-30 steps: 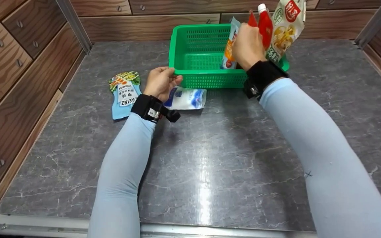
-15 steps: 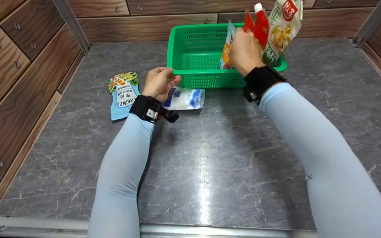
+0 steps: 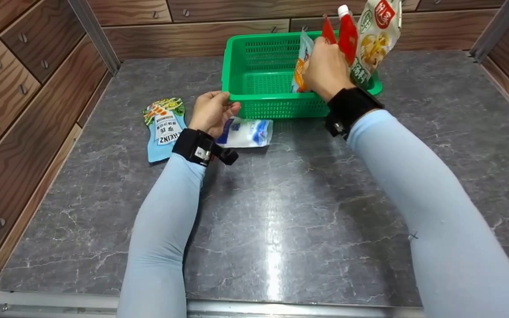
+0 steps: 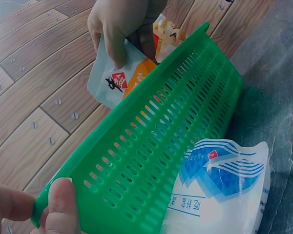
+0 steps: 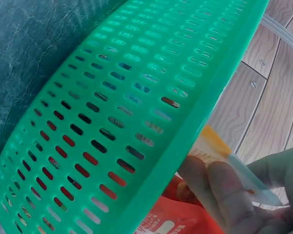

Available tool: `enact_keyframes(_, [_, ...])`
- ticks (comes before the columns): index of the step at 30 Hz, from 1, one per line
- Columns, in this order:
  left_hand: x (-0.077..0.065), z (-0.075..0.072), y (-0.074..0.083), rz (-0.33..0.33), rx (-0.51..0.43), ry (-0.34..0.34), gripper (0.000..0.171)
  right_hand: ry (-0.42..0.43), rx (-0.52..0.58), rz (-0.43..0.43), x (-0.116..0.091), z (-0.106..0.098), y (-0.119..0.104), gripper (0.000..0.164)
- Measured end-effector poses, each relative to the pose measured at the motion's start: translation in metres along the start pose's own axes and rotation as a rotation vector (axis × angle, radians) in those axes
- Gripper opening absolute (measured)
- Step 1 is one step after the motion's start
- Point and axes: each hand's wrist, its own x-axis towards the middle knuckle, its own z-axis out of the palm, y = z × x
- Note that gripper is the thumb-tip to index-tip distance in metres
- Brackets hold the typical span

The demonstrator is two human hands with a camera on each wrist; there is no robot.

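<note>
My left hand (image 3: 210,112) pinches the near-left corner of a green plastic basket (image 3: 281,96), thumb on the outside of the rim in the left wrist view. At the basket's right half, my right hand (image 3: 328,68) holds a light blue and orange pouch (image 3: 299,70) between thumb and fingers, its lower part down inside the basket. Right beside that hand, a red packet (image 3: 328,31) and a red pouch with a white cap (image 3: 348,37) stand upright. A tall cream and green food packet (image 3: 374,44) leans at the right end.
A white and blue salt bag (image 3: 250,133) lies against the basket's front, partly behind my left hand. Further left is a light blue Heinz pouch (image 3: 164,128), flat on the grey tabletop (image 3: 245,221). Wood-patterned panels (image 3: 201,37) border the back and sides.
My right hand has shifted slightly down and left with the blue and orange pouch. The red packet and capped pouch have also moved slightly left. My left hand stays on the rim.
</note>
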Motion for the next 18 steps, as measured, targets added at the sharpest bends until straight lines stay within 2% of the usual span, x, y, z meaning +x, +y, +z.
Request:
enact_keyframes(5, [-0.003,-0.004,0.0,-0.012,0.007,-0.011,0.031,0.026,0.022,-0.033,-0.003,0.001,-0.002,0.039])
enact_keyframes(12, [-0.011,-0.01,0.003,-0.06,0.073,-0.022,0.024,0.125,0.067,-0.144,-0.017,-0.005,0.0,0.046])
enact_keyframes(15, [-0.017,-0.011,0.008,-0.068,0.148,-0.018,0.029,0.198,0.102,-0.204,-0.024,-0.009,0.001,0.045])
enact_keyframes(18, [-0.025,-0.013,0.013,-0.063,0.25,-0.01,0.034,0.276,0.135,-0.299,-0.032,-0.013,-0.001,0.04])
